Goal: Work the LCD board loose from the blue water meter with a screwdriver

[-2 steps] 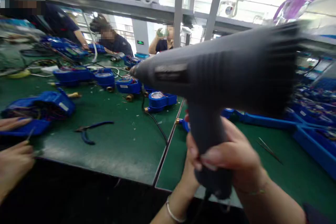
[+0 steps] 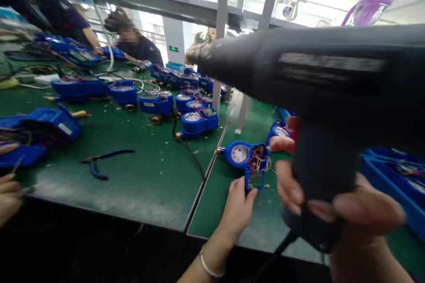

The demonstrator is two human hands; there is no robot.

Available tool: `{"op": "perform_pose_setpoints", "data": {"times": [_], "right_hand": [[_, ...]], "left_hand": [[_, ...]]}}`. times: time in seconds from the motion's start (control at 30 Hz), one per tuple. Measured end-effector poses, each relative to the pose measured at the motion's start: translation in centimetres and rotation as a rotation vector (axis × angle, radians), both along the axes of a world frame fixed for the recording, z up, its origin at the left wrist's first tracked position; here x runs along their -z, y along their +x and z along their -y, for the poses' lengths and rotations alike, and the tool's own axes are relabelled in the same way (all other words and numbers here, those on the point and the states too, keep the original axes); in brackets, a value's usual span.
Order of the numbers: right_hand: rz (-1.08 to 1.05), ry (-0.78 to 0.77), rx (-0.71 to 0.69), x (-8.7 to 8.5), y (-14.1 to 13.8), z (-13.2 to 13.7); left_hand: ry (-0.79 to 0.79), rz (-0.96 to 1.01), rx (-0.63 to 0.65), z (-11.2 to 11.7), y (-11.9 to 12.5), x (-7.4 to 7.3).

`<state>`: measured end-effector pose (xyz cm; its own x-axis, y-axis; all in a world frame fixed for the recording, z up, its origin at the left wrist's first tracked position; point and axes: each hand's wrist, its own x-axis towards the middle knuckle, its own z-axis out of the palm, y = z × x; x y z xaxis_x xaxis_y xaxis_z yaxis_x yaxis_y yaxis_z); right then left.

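Observation:
My right hand [image 2: 361,212] is wrapped round the handle of a dark grey heat gun [image 2: 328,79], raised close to the camera with its nozzle pointing left. Its cord hangs from the base of the handle. On the green bench, my left hand [image 2: 237,205] pinches the flipped-out lid with a small display on a blue water meter [image 2: 239,154]. The meter lies with its round dial facing up, coloured wires exposed in its open housing and a brass fitting at its left end. The heat gun is to the right of and nearer than this meter, not touching it.
Several blue water meters [image 2: 199,122] stand further back. Pliers [image 2: 96,159] lie on the left bench half. At far left, another person's hand [image 2: 9,196] holds a thin tool by an open blue housing [image 2: 63,126]. A blue tray [image 2: 385,177] is at right.
The heat gun has come closer and shifted right, uncovering the water meter and my left hand. The whole view has shifted slightly.

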<state>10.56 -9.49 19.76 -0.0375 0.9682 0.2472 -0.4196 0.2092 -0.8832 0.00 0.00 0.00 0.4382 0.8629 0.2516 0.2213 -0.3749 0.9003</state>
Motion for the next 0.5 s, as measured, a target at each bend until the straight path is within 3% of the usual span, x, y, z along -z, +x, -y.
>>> {"op": "perform_pose_setpoints", "data": {"times": [0.1, 0.17, 0.23, 0.33, 0.5], "right_hand": [[0.248, -0.086, 0.296, -0.2, 3.4, 4.9], [0.34, -0.138, 0.317, 0.2, 4.7, 7.0], [0.39, -0.166, 0.295, 1.0, 5.3, 7.4], [0.443, -0.181, 0.279, 2.8, 6.0, 4.0], [0.51, -0.183, 0.241, 8.1, 7.2, -6.6]], "left_hand": [[-0.09, 0.035, 0.015, -0.9, -0.1, 0.6], [-0.161, 0.06, 0.038, -1.7, -0.3, 0.6], [-0.234, 0.092, 0.078, -2.5, -0.5, 0.3], [-0.327, 0.16, 0.157, -3.5, -0.9, -0.4], [-0.632, 0.404, 0.236, -3.9, -0.9, -1.0]]}}
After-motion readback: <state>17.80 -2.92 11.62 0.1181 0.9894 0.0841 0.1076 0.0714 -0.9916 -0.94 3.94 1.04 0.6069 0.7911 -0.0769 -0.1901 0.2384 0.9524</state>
